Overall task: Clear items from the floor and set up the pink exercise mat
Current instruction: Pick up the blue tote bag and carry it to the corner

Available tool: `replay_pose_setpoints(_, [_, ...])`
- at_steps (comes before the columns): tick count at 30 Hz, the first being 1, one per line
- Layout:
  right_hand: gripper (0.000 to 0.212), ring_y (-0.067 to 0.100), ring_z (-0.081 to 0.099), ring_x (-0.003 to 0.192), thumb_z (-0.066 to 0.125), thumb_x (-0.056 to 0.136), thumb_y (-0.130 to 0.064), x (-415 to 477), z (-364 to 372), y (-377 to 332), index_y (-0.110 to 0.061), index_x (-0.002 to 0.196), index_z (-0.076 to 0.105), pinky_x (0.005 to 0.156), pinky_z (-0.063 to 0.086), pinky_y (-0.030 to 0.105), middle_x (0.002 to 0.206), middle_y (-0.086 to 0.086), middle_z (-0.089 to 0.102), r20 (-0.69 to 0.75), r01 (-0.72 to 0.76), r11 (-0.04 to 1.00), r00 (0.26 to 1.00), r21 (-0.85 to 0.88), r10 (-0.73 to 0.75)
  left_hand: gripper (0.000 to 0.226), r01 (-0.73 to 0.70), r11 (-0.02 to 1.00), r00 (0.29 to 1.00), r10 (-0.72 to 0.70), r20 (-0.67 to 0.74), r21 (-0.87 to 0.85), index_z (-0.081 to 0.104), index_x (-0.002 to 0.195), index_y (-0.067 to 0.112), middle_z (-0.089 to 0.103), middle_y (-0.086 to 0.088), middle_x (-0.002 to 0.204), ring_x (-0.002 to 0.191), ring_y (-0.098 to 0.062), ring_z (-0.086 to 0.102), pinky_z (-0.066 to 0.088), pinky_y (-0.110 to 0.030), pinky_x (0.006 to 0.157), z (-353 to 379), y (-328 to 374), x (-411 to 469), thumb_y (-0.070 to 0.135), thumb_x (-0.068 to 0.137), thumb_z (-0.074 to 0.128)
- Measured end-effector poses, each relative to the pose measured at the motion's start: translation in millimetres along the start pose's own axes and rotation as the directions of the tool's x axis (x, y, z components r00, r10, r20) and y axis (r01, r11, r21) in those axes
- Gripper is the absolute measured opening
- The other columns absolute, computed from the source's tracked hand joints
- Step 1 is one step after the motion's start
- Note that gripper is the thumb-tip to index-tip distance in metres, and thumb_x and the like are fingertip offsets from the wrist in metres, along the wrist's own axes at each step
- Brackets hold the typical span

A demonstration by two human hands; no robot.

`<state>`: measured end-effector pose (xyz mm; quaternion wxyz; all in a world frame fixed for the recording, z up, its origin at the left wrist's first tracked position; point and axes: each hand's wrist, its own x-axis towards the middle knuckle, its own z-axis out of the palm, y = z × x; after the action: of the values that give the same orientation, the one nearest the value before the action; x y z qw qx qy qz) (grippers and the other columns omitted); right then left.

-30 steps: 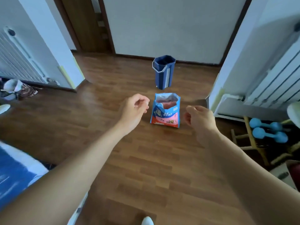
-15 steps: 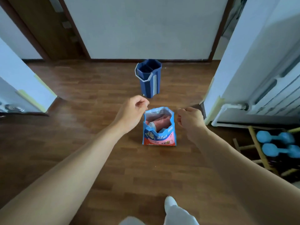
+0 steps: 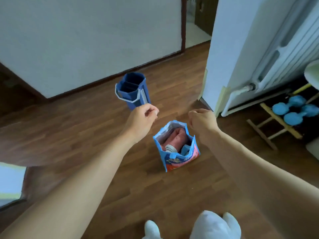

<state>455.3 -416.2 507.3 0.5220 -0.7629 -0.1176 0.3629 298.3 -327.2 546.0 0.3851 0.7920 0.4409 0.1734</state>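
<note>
Below and between the two hands, nearer the right hand (image 3: 202,120), a blue-and-pink bag (image 3: 179,158) stands open on the wooden floor (image 3: 86,128) with a pink rolled bundle (image 3: 177,136) inside. Both bare forearms reach forward. The left hand (image 3: 142,118) is curled into a loose fist, thumb against forefinger, grasping nothing. The right hand is likewise clenched on nothing, just above the bag's far rim. Beyond the left hand stands a dark blue bucket (image 3: 133,91). Blue dumbbells (image 3: 293,109) lie off to the right.
</note>
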Motion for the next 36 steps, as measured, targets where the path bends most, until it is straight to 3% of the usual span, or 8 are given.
replay_pose_setpoints(5, [0.016,0.013,0.04,0.047,0.049,0.078,-0.009,6,23,18,-0.012,0.067,0.06,0.045,0.031,0.02,0.06,0.001,0.051,-0.18,-0.095,0.992,0.978,0.084,0.109,0.015,-0.096,0.993,0.967,0.077,0.244,0.068,0.062,0.079,0.025,0.066,0.007,0.073,0.081,-0.022,0.066,0.052,-0.042,0.086,4,-15,60,0.023,0.09,0.052])
replay_pose_setpoints(11, [0.017,0.017,0.051,0.058,0.051,0.076,-0.01,48,46,30,-0.017,0.067,0.064,0.057,0.042,0.027,0.063,0.0,0.057,-0.344,-0.122,0.976,0.922,0.181,0.179,0.022,-0.215,0.959,0.906,0.125,0.405,0.185,0.06,0.081,0.044,0.069,0.014,0.071,0.081,-0.019,0.067,0.053,-0.043,0.083,38,-58,133,0.053,0.074,0.041])
replay_pose_setpoints(15, [0.018,0.019,0.056,0.07,0.051,0.079,-0.014,83,71,41,-0.015,0.084,0.068,0.064,0.046,0.028,0.076,0.002,0.063,-0.384,-0.148,0.971,0.899,0.189,0.212,0.019,-0.192,0.971,0.889,0.11,0.445,0.145,0.064,0.083,0.029,0.069,0.005,0.076,0.083,-0.023,0.065,0.052,-0.043,0.083,43,-79,171,0.039,0.083,0.048])
replay_pose_setpoints(19, [0.016,0.019,0.055,0.07,0.052,0.079,-0.014,111,89,48,-0.015,0.082,0.068,0.063,0.045,0.028,0.075,0.001,0.061,-0.447,-0.182,0.959,0.855,0.218,0.264,0.016,-0.179,0.975,0.876,0.099,0.472,0.129,0.066,0.088,0.015,0.069,-0.007,0.085,0.087,-0.028,0.064,0.051,-0.04,0.083,53,-103,209,0.021,0.091,0.051])
replay_pose_setpoints(25, [0.013,0.014,0.045,0.05,0.052,0.081,-0.011,148,118,60,-0.013,0.071,0.06,0.052,0.037,0.024,0.057,0.0,0.052,-0.53,-0.215,0.938,0.78,0.273,0.333,0.013,-0.262,0.955,0.786,0.129,0.605,0.137,0.064,0.086,0.015,0.07,-0.01,0.089,0.087,-0.03,0.064,0.051,-0.041,0.085,77,-143,271,0.018,0.09,0.052])
replay_pose_setpoints(31, [0.013,0.017,0.053,0.062,0.054,0.083,-0.016,184,161,103,-0.012,0.087,0.067,0.06,0.045,0.028,0.077,0.004,0.062,-0.649,-0.256,0.901,0.628,0.35,0.43,0.014,-0.373,0.916,0.644,0.145,0.751,0.144,0.063,0.09,0.012,0.067,-0.005,0.085,0.083,-0.025,0.06,0.047,-0.033,0.077,115,-193,319,0.018,0.091,0.051])
replay_pose_setpoints(33, [0.016,0.023,0.062,0.081,0.055,0.085,-0.018,198,175,128,-0.012,0.094,0.067,0.075,0.052,0.034,0.09,0.007,0.067,-0.673,-0.276,0.895,0.591,0.35,0.445,0.013,-0.434,0.887,0.585,0.142,0.798,0.16,0.062,0.088,0.016,0.063,0.001,0.083,0.083,-0.021,0.058,0.044,-0.032,0.075,135,-222,329,0.021,0.091,0.05])
replay_pose_setpoints(36, [0.02,0.024,0.062,0.094,0.055,0.088,-0.019,216,198,176,-0.011,0.104,0.065,0.082,0.051,0.035,0.1,0.006,0.065,-0.676,-0.349,0.879,0.564,0.326,0.474,0.014,-0.454,0.87,0.574,0.12,0.81,0.193,0.061,0.095,0.014,0.063,0.0,0.094,0.092,-0.022,0.058,0.043,-0.03,0.078,170,-272,341,0.022,0.092,0.05])
